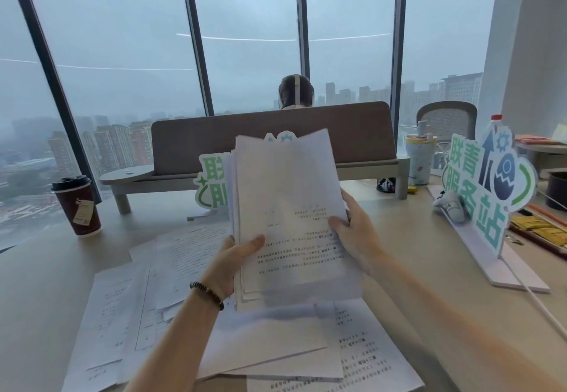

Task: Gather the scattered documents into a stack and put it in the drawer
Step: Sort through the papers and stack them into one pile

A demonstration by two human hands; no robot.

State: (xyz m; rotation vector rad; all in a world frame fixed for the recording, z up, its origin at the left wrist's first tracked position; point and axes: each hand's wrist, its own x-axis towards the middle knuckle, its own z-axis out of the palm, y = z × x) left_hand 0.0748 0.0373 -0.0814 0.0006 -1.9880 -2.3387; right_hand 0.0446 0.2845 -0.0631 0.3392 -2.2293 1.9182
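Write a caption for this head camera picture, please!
Both hands, left and right, hold a paper stack above loose sheets on the desk.

There is a single view, from a wide-angle camera worn on the person's head. It looks forward and slightly down across the desk (399, 238) toward the windows (245, 54), so straight frames bow near the edges. Both forearms enter from the bottom edge, and the left hand (228, 264) and right hand (356, 229) sit close to the lens at mid-frame. Beyond the fingertips (256, 242) stands a divider (352, 137); below them loose papers (122, 315) fill the near foreground.
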